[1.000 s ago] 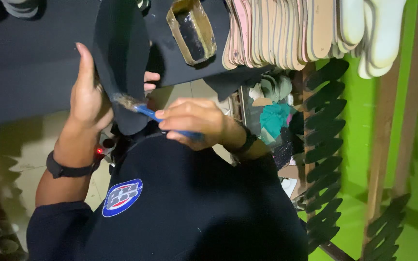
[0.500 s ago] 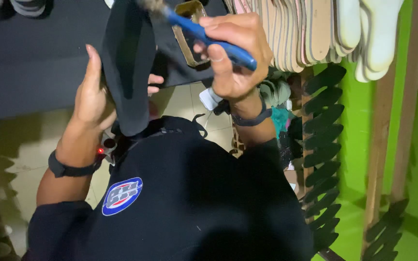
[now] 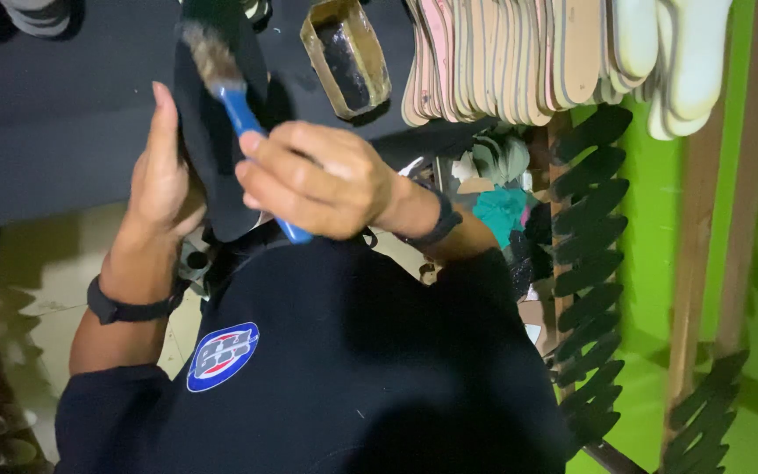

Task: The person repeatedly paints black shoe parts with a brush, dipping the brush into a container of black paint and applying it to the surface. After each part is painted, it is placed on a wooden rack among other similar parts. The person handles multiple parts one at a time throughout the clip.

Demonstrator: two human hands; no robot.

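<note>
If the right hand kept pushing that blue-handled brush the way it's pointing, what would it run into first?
Probably the top end of the black sole that the left hand holds; the right hand aims the brush up along it. Depth is unclear.

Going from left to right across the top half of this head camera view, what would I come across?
Left hand → black sole it holds → blue-handled brush → right hand gripping the brush → rectangular tin → row of upright pale soles → wooden post against the green wall.
</note>
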